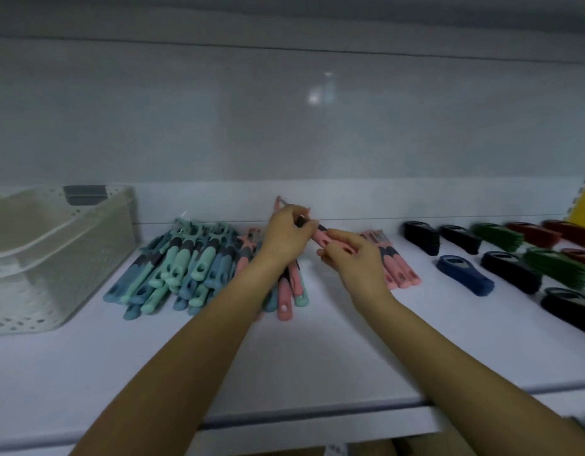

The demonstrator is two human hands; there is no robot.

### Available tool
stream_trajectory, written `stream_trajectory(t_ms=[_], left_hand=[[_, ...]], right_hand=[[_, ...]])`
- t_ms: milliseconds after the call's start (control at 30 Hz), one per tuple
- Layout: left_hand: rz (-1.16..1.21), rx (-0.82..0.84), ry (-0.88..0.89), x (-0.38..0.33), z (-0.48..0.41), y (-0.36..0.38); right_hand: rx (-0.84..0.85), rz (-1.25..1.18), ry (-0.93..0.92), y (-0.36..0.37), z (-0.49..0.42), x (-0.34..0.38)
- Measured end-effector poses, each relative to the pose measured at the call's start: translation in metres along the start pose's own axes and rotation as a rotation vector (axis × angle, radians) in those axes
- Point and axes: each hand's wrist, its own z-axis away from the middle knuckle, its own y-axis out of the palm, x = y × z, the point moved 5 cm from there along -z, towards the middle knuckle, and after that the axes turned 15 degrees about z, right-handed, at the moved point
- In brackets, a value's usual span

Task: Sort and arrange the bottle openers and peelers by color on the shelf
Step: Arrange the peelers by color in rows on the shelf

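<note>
– While both hands hold it, where exactly is the pink peeler?
– Lifted above the middle of the shelf, close to the back wall. It is tilted, with its dark-collared head end up to the left and its handle down to the right.
– And the hands?
– The left hand has its fingers curled round the head end, and a pink tip shows just past its knuckles. The right hand pinches the handle between thumb and fingers.
– What lies just beneath?
– Under the left wrist is a loose heap of pink peelers with a few teal ones mixed in. Just right of the right hand, a row of pink peelers lies side by side on the shelf.
– Further out?
– To the left there is a big pile of blue and mint-green peelers, handles toward the front. Beyond that stands a white perforated basket. On the right the bottle openers are grouped by colour: black bottle openers at the back, a blue bottle opener in front of them, then green bottle openers and red bottle openers toward the edge.
</note>
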Motion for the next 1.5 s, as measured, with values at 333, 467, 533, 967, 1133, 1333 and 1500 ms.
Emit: stream_trajectory(t_ms=[333,467,533,967,1133,1333,1500], left_hand=[[0.624,0.001,-0.447,0.028,0.006,0.075],[0.352,0.034,-0.332,0.029,0.003,0.074],[0.117,0.046,-0.248,0.03,0.004,0.074],[-0.307,0.214,-0.021,0.026,0.016,0.076],[-0.643,0.205,0.007,0.04,0.006,0.058],[-0.635,0.219,-0.095,0.042,0.011,0.057],[-0.276,0.134,-0.196,0.041,0.012,0.053]], right_hand=[[-0.103,0.095,0.081,-0.078,-0.007,-0.028],[-0.19,0.591,-0.177,-0.097,-0.013,-0.028],[-0.087,0.827,-0.242,-0.087,-0.015,-0.039],[0.19,1.202,-0.518,-0.048,0.007,-0.041],[0.179,1.188,-0.527,-0.05,0.006,-0.046],[0.133,1.078,-0.592,-0.052,0.01,-0.038],[0.042,1.081,-0.647,-0.055,0.013,-0.034]])
